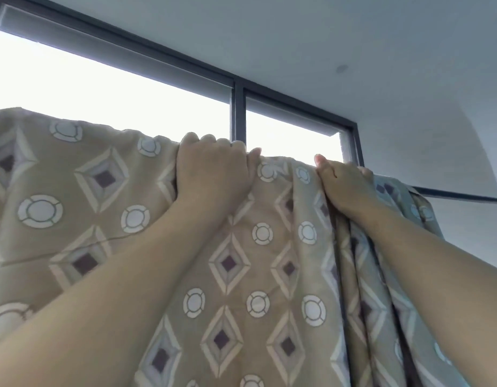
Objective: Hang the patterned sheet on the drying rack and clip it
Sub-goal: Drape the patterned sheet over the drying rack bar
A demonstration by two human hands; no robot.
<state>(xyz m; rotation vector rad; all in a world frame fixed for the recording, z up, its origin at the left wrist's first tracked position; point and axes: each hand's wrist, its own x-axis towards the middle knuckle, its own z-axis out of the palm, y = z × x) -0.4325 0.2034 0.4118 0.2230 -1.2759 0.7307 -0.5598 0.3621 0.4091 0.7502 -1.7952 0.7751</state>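
Observation:
The patterned sheet (107, 208), tan with white rings and purple-centred diamonds, hangs over a raised bar and fills the lower frame. My left hand (213, 171) grips the sheet's top fold, fingers curled over it. My right hand (345, 182) grips a bunched part of the top edge further right, fingers curled over the far side. The dark rack bar (462, 195) shows bare only to the right of the sheet. The sheet hangs in deep folds below my right hand. No clip is in view.
A large window (116, 79) with a dark frame (239, 113) lies behind the sheet, very bright. The white ceiling (353, 37) and a white wall (478, 152) fill the upper right.

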